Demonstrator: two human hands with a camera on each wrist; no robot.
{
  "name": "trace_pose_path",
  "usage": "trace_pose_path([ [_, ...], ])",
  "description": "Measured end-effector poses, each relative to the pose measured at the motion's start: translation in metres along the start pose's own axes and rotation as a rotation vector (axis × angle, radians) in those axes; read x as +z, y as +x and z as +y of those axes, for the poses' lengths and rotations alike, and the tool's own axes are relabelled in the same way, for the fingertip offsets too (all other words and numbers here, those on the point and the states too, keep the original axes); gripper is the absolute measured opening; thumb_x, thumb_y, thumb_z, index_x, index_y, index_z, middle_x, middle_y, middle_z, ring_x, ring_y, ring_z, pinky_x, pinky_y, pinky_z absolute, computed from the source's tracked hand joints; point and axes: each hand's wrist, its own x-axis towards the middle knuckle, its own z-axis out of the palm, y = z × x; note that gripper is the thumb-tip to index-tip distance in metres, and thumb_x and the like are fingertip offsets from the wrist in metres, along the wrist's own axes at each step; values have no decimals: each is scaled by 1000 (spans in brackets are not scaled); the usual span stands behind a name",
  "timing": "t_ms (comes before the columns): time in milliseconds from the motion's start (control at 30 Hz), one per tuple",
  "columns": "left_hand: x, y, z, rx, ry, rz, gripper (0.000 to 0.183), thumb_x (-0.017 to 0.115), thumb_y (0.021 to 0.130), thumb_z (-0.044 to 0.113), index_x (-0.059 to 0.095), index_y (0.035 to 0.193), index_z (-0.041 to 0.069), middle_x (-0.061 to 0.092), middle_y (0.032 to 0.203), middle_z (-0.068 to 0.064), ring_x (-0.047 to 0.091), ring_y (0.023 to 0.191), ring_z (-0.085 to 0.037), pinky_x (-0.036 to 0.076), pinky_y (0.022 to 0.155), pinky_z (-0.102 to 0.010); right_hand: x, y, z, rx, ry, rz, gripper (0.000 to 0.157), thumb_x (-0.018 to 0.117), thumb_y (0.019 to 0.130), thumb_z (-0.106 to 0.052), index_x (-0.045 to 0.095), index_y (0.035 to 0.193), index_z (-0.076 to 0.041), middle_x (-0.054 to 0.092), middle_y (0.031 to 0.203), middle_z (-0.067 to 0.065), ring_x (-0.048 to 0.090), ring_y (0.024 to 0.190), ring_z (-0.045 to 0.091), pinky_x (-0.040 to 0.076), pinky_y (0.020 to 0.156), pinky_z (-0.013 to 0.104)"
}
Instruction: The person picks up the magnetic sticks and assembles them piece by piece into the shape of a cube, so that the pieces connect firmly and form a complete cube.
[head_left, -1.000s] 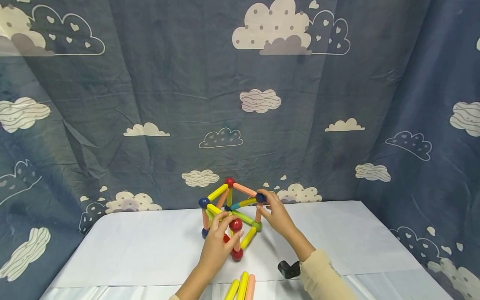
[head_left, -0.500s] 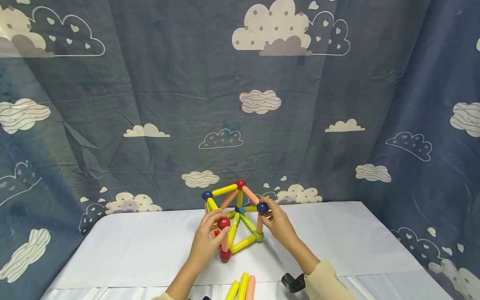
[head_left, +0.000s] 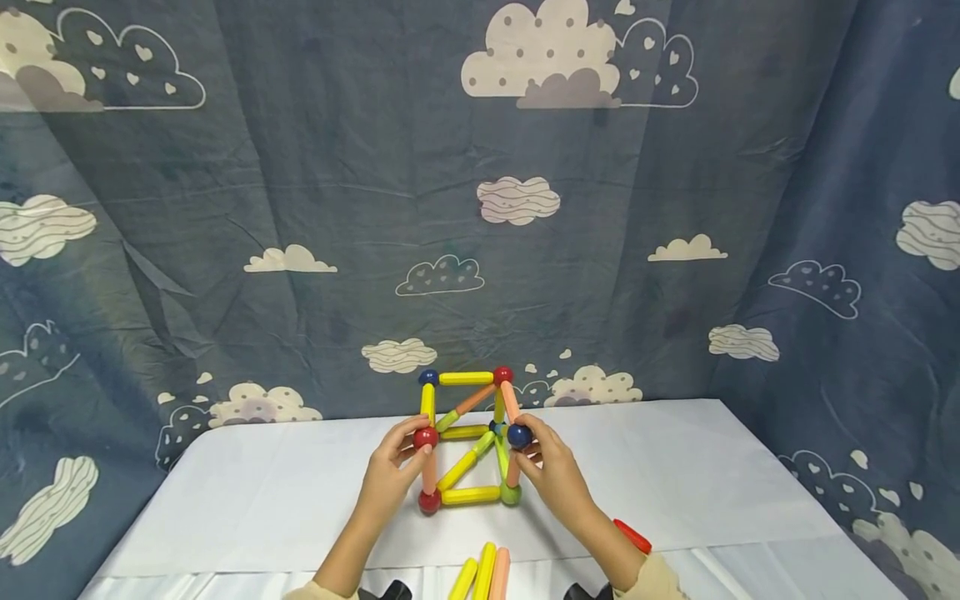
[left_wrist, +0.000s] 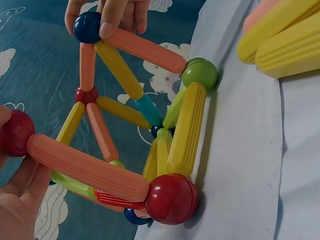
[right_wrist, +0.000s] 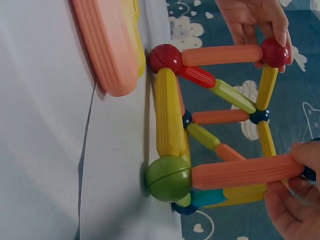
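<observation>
A cube-like frame of coloured sticks and balls stands on the white table. At its near left upper corner my left hand (head_left: 388, 471) pinches a red ball (head_left: 425, 438), which sits atop an orange stick (left_wrist: 90, 167). My right hand (head_left: 555, 475) pinches the dark blue ball (head_left: 520, 436) at the near right upper corner, above another orange stick (right_wrist: 245, 171). Below, a red ball (head_left: 430, 501) and a green ball (head_left: 511, 493) are joined by a yellow stick (head_left: 471, 496). No stick spans the two held balls. Diagonal sticks cross several sides.
Loose yellow sticks (head_left: 486, 572) and an orange stick (head_left: 500, 575) lie at the table's near edge. A red stick (head_left: 632, 536) lies beside the right forearm. The white table (head_left: 660, 467) backs onto a dark cloud-print curtain (head_left: 360, 183).
The frame has turned so its near side faces me squarely. The left hand moved left with the red ball, and the right hand came nearer with the blue ball.
</observation>
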Motion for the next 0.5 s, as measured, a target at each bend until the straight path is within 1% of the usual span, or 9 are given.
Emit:
trace_pose_path([
  [33, 0, 0, -1, 10, 5, -1, 34, 58, 82, -9, 52, 115, -10, 49, 120, -24, 54, 96, -33, 45, 85, -40, 0, -1, 0, -1, 5, -1, 55, 68, 75, 6, 48, 122, -13, 54, 98, 6, 59, 76, 17, 51, 64, 31],
  [100, -1, 1, -9, 13, 4, -3, 34, 59, 82, -7, 52, 115, -8, 49, 121, -22, 56, 93, -30, 46, 84, -38, -3, -4, -2, 6, 0, -7, 59, 70, 74, 3, 46, 125, -15, 50, 102, 6, 57, 81, 19, 50, 68, 31],
  [200, -2, 1, -23, 14, 2, -1, 33, 61, 83, -1, 54, 115, -3, 50, 122, -18, 58, 90, -24, 47, 82, -33, -9, -13, -5, 3, -51, -4, 65, 74, 72, -4, 43, 128, -16, 45, 108, 7, 53, 89, 20, 49, 73, 32],
  [267, -3, 1, -32, 17, -5, -4, 33, 62, 84, 3, 55, 116, 1, 50, 123, -16, 58, 89, -21, 47, 81, -30, -14, -22, -9, 1, -81, -10, 63, 76, 71, -6, 44, 125, -14, 44, 111, 7, 50, 92, 19, 47, 76, 30],
  [300, -4, 1, -33, 16, -3, -7, 33, 63, 84, 5, 55, 116, 2, 50, 123, -15, 58, 90, -20, 47, 81, -29, -16, -27, -11, 0, -75, -27, 59, 76, 72, -7, 46, 123, -13, 46, 110, 6, 50, 92, 18, 47, 76, 30],
  [367, -5, 1, -32, 4, 0, -10, 33, 63, 84, 7, 56, 116, 4, 50, 124, -13, 58, 90, -18, 47, 81, -27, -19, -36, -14, -6, -27, -116, 49, 74, 74, -9, 50, 117, -11, 49, 109, 3, 51, 92, 16, 47, 77, 30],
  [400, -5, 1, -32, 13, 7, -12, 33, 63, 84, 6, 55, 116, 3, 50, 124, -15, 58, 90, -18, 47, 81, -26, -20, -41, -15, -10, 13, -194, 44, 73, 75, -9, 52, 113, -11, 51, 108, 1, 51, 92, 17, 47, 78, 31],
  [433, -6, 1, -29, 3, 6, -14, 33, 63, 84, 5, 55, 116, 2, 50, 124, -15, 58, 90, -18, 47, 81, -28, -20, -46, -16, -8, 55, -295, 38, 71, 77, -11, 54, 110, -12, 52, 106, -2, 51, 93, 16, 47, 79, 31],
  [500, -6, 0, -21, -17, 6, -15, 33, 62, 83, 2, 55, 115, 0, 50, 124, -15, 58, 90, -20, 47, 81, -31, -19, -53, -17, -2, 134, -525, 28, 67, 80, -14, 57, 107, -14, 54, 106, -6, 51, 95, 14, 46, 81, 32],
])
